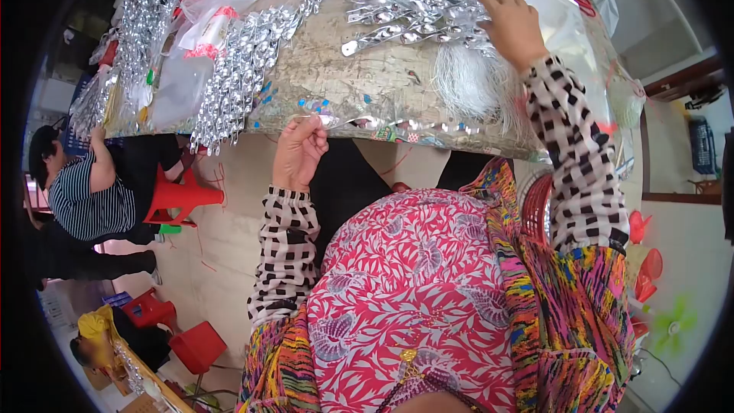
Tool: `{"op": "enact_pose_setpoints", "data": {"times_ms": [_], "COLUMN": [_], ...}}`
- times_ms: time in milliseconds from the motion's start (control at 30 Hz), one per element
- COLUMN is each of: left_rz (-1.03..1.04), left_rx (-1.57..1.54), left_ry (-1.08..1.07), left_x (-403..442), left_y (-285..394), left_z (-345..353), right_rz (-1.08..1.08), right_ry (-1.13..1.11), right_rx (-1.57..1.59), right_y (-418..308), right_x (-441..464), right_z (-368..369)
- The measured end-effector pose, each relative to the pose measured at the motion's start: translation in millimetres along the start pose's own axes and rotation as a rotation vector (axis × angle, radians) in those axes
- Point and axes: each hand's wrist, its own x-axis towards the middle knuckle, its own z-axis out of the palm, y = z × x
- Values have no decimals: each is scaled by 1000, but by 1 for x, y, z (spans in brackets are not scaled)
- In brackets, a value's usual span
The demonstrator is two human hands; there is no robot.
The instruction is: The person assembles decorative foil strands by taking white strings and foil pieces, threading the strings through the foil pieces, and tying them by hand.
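My left hand (pixel 300 149) is at the table's near edge, thumb and fingertips closed in a pinch. A thin, shiny strip shows beside the fingertips, too fine to make out. My right hand (pixel 516 27) reaches over the table, palm down, at the right end of a row of silver twisted foil strands (pixel 417 11). Its thumb and fingers are bent and apart, touching or just above the strands. White round tabs sit at the strands' left ends. Below the right hand lies a bundle of fine white threads (pixel 466 80).
The worn table (pixel 321 61) also bears a second heap of silver strands (pixel 245 61) and clear plastic bags (pixel 183 92). Another plastic sheet (pixel 562 27) lies at the right. To the left, a person in a striped top (pixel 92 195) sits near a red stool (pixel 180 195).
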Motion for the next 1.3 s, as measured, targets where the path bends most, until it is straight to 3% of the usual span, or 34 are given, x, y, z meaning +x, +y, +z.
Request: {"op": "enact_pose_setpoints", "data": {"times_ms": [67, 100, 133, 167, 233, 300, 367, 400, 433, 500, 600, 667, 700, 767, 800, 833, 867, 1000, 1067, 1233, 1300], "left_rz": [5, 2, 21, 39, 72, 97, 137, 134, 132, 129, 126, 241, 240, 464, 463, 434, 405, 293, 127, 90, 59], "left_rx": [-91, -91, -128, -164, -184, -210, -276, -274, -313, -351, -332, -372, -373, -128, -127, 20, 166, 384, 584, 719, 791], "left_ry": [-6, -3, -27, -50, -137, -218, -23, -25, 43, 108, 35, -252, -246, -145, -144, -44, 55, 28, 35, 22, -38], "left_x": [-2, -4, -5, -6, -5, -6, -4, -7, -13, -23, -32, -29, -32, -44, -47, -50, -51, -41, -41, -27, -16], "left_y": [-2, -2, -1, 1, 6, 8, 8, 10, 15, 21, 24, 40, 51, 75, 78, 81, 82, 40, 23, 9, 5], "left_z": [-1, 0, 1, 2, 0, 1, 13, 29, 52, 85, 92, 62, 55, 53, 56, 58, 60, 57, 66, 87, 100], "right_rz": [-199, -135, -276, -213, -313, -298, -147, -101, -96, -103, -170, -299, -304, -194, -91, -99, -88, -211, -245, -251, -157], "right_ry": [27, -232, -204, -451, -693, -760, -737, -693, -689, -467, -567, -528, -405, -281, -314, -218, -258, -181, -228, -175, -213], "right_rx": [318, 646, 883, 946, 1035, 1095, 1346, 1410, 1410, 1415, 1331, 1259, 1252, 1114, 1065, 905, 705, 493, 492, 681, 815], "right_y": [-21, -53, -76, -94, -112, -126, -136, -143, -152, -170, -176, -162, -152, -122, -103, -86, -74, -64, -65, -65, -64], "right_x": [-13, -31, -55, -74, -98, -119, -124, -126, -128, -132, -138, -127, -122, -104, -91, -81, -70, -56, -52, -55, -58], "right_z": [-2, -35, -45, -54, -71, -54, -47, -44, -41, -34, -33, -50, -41, -21, -26, -16, -3, 20, 28, 38, 35]}}
